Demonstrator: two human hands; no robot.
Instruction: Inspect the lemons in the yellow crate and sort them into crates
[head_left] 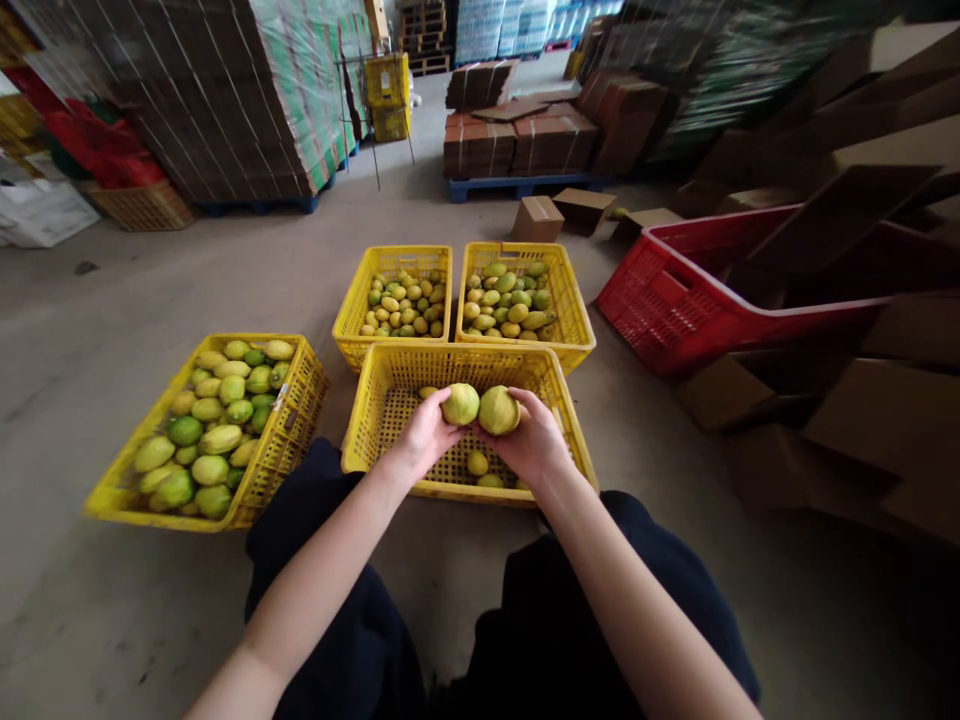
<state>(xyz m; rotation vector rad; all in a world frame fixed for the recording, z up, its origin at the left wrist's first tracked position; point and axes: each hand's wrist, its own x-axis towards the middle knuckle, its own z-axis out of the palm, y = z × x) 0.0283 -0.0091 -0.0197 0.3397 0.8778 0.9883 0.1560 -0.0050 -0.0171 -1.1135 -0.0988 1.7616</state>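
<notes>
My left hand (427,436) is closed around a yellow-green lemon (460,404). Beside it, my right hand (534,440) grips a second lemon (499,411), the two fruits held close together. Both hands are above a yellow plastic crate (375,380) right in front of me. Inside that crate lie a few lemons, one of them (477,463) near the front wall; my hands and forearms hide part of the crate floor.
A tilted yellow crate (289,440) full of lemons stands at left. Two more yellow crates (352,310) (574,310) holding fruit adjoin the front one. At right are a red crate (645,320) and cardboard boxes (885,410). Bundled cardboard (555,140) rests on a blue pallet behind.
</notes>
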